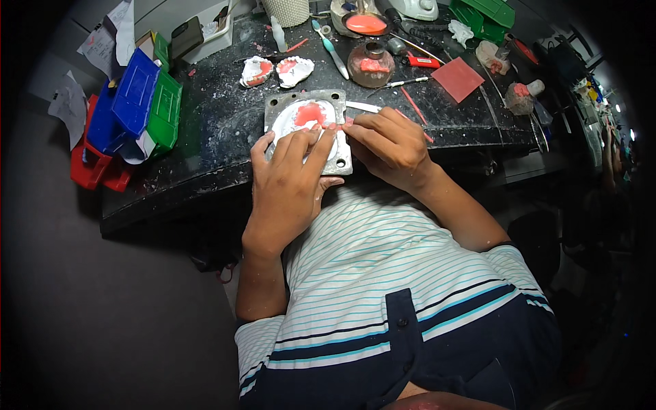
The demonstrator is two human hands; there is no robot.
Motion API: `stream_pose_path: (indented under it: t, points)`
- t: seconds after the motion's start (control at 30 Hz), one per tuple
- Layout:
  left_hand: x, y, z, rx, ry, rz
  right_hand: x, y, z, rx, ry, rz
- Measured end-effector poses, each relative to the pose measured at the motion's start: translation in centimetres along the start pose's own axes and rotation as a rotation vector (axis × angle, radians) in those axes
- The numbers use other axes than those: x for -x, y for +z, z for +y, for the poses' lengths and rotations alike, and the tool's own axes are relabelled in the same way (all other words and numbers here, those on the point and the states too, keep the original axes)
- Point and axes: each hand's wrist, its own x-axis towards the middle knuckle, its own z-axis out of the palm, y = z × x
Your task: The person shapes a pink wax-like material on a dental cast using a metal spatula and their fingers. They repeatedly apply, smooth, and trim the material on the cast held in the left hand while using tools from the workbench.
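A square metal dental flask (275, 102) with holes at its corners sits at the table's front edge, in front of my body. White plaster (282, 120) fills it, with a patch of red wax (311, 113) in the middle. My left hand (290, 174) grips the flask, its fingers bent over the plaster and its thumb at the near edge. At the flask's right side my right hand (393, 142) is closed in a pinch, fingertips close to the left ones. A pinkish bit shows there, too small to name. Beyond the right knuckles a flat white tool (363, 106) is partly hidden.
Two plaster dental casts (295, 71) lie behind the flask, near a toothbrush (331, 50). A round glass burner (371, 65), a red wax sheet (458, 79) and thin red sticks (414, 105) lie to the right. Blue (137, 92) and green bins (165, 109) stand left.
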Motion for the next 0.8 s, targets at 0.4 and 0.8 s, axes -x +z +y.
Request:
stream_pose_path:
  t: [0.4,0.8]
  points:
    - [-0.1,-0.4,0.1,0.007,-0.002,-0.015,0.0,-0.2,-1.3,0.081,0.056,0.013]
    - [-0.1,-0.7,0.1,-0.021,-0.009,-0.063,-0.6,-0.8,-1.6,0.091,0.121,-0.036]
